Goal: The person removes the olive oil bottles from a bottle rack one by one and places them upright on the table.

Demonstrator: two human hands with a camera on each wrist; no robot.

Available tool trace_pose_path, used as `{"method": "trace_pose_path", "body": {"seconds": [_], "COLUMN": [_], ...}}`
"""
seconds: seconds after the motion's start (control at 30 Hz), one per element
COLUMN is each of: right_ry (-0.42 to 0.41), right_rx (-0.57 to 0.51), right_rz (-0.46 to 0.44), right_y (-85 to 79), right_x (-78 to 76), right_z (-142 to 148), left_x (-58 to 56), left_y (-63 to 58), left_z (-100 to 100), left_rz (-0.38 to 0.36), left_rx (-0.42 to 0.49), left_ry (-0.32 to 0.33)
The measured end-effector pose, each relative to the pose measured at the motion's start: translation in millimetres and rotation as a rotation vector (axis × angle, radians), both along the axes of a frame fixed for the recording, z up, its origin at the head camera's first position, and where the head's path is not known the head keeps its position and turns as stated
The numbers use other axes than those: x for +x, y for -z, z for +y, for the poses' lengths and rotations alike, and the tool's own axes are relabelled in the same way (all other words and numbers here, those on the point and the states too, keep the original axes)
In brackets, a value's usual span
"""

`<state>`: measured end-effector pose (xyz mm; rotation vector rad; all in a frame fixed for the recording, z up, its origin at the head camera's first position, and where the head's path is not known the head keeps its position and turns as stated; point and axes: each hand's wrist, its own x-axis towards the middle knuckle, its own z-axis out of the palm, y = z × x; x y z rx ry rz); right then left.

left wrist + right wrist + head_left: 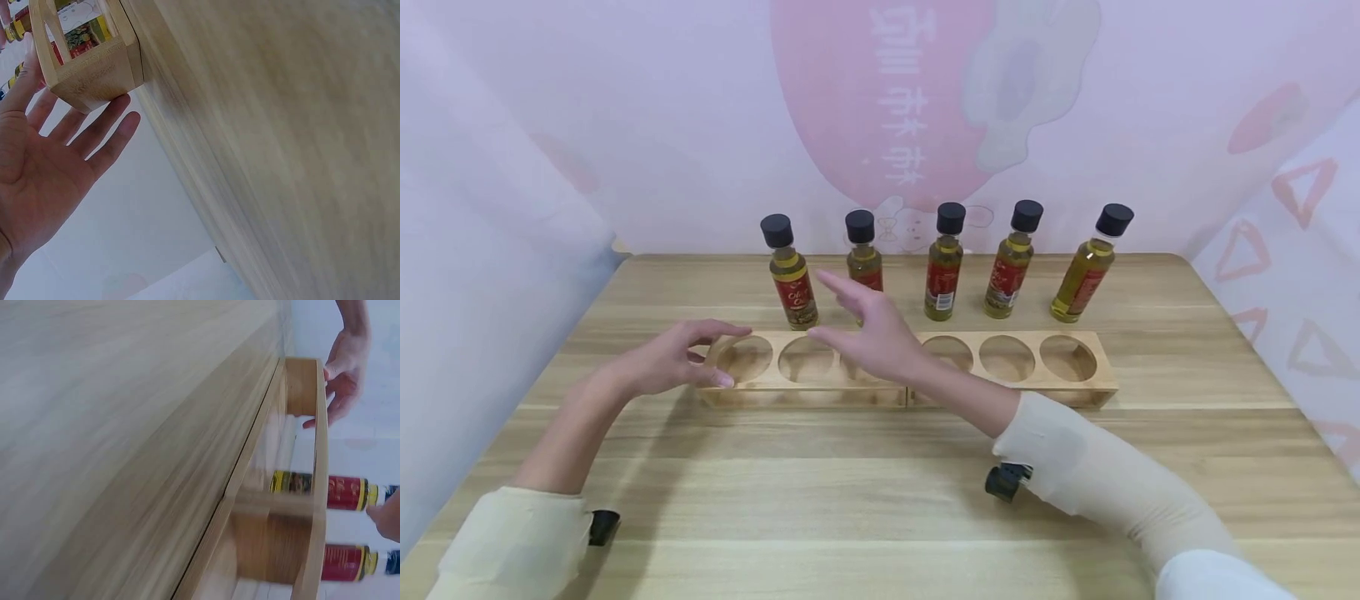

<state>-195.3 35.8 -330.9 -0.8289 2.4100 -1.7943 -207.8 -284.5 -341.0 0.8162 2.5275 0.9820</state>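
A long wooden bottle rack (990, 392) with a row of round holes lies across the table. My left hand (662, 358) holds its left end, thumb at the front edge and index finger at the back. The left wrist view shows the other fingers of this hand (59, 140) reaching against the rack's end (103, 72). Over the rack is my right hand (880, 337), fingers extended, holding nothing. Nearest to it are two olive oil bottles with black caps, one on its left (793, 287) and a partly hidden one behind it (863, 260).
Three more oil bottles stand behind the rack: one near the middle (943, 275), one to its right (1009, 275), and a tilted-looking one furthest right (1081, 279). The wooden table (820, 500) meets a pale printed curtain (685, 125) at the back.
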Motion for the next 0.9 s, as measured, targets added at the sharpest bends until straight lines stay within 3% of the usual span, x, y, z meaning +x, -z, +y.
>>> {"method": "trace_pose_path", "body": {"seconds": [0.17,0.63,0.9], "right_ry": [-0.051,-0.159,-0.104], "right_rx": [0.028,0.319,0.429], "right_rz": [0.072,0.17,0.2], "right_y": [-1.9,-6.3,2.2], "right_x": [5.0,11.3,22.9], "right_z": [32.9,127.6,184.0], "left_x": [-0.1,3.7,11.3], "left_y": [-0.4,0.6,-3.9], "left_z": [-2.3,-8.8,-7.1], "left_rz": [0.004,0.093,0.096], "left_rx": [-0.004,-0.042,-0.069], "left_ry": [0.009,0.041,-0.019]}}
